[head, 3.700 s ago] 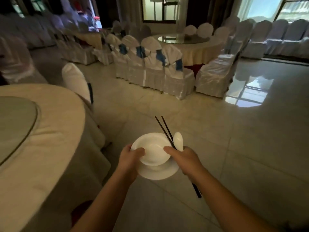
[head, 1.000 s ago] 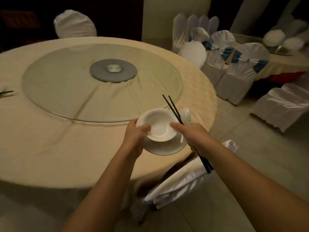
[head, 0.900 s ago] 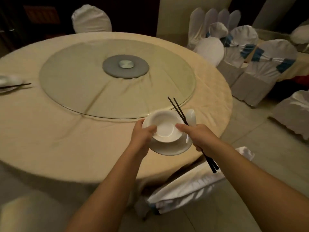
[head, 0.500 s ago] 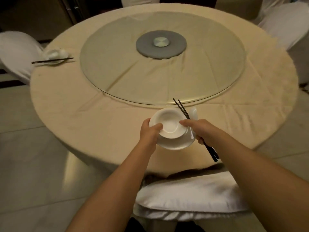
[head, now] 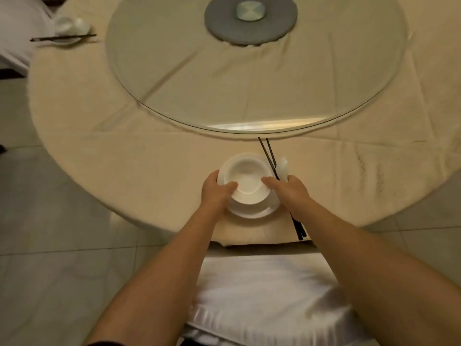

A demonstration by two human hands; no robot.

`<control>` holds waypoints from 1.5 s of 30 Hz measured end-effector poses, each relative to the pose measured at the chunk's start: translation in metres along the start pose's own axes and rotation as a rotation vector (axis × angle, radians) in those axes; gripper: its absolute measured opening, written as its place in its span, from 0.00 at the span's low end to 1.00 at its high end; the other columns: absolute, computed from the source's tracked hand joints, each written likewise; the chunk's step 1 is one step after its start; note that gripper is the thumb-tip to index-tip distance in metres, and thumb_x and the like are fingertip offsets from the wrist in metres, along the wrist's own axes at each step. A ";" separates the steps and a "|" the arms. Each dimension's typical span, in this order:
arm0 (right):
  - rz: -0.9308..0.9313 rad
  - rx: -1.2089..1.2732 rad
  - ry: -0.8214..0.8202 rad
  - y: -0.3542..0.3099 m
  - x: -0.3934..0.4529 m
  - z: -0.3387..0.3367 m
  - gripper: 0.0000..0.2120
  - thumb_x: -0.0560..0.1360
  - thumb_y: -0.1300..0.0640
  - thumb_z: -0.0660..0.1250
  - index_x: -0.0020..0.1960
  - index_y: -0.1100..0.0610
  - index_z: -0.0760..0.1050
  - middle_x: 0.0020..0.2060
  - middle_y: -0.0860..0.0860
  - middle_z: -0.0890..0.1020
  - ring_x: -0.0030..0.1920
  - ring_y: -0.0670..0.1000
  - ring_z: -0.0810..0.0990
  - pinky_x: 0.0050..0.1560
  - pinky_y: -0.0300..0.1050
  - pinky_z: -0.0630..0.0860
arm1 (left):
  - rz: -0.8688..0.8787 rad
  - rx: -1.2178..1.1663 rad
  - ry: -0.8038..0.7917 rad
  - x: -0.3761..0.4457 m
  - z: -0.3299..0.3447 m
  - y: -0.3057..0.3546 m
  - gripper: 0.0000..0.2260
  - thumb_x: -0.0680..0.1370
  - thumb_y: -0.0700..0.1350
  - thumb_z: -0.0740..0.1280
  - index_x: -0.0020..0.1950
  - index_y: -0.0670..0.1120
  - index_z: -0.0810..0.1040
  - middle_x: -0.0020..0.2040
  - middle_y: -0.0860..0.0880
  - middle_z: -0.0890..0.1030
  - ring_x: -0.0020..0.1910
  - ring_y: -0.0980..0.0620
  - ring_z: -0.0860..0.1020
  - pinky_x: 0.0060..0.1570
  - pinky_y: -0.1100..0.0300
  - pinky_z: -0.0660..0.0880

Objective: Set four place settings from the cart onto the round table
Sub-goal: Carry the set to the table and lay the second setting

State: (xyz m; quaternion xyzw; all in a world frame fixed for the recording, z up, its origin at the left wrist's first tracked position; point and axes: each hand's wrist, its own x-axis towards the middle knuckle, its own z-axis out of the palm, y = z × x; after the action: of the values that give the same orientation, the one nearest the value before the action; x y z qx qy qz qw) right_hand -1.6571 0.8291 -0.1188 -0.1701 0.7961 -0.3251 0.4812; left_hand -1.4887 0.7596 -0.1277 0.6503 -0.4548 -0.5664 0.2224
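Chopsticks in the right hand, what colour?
Black or very dark; the chopsticks stand out against the cream tablecloth in the head view, the only one.

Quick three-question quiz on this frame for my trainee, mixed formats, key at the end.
1. True or false: the bowl sits on a plate.
2. Which hand holds the chopsticks? A) left hand B) right hand
3. Fill in: a finished setting lies at the table's far ____ edge.

Key: 1 true; 2 B; 3 left.
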 end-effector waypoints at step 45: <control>-0.111 -0.073 -0.450 -0.018 -0.114 0.010 0.17 0.78 0.43 0.62 0.53 0.55 0.80 0.41 0.51 0.85 0.40 0.49 0.83 0.38 0.42 0.80 | -0.089 -0.344 -0.392 -0.089 -0.032 0.019 0.11 0.83 0.45 0.59 0.53 0.40 0.77 0.47 0.43 0.83 0.43 0.50 0.81 0.44 0.57 0.78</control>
State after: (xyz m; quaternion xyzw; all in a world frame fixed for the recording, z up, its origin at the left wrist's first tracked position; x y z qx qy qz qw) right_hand -1.5943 0.8794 -0.0351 -0.2991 0.6695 -0.2758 0.6216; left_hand -1.4604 0.8185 -0.0567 0.5000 -0.3572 -0.7598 0.2125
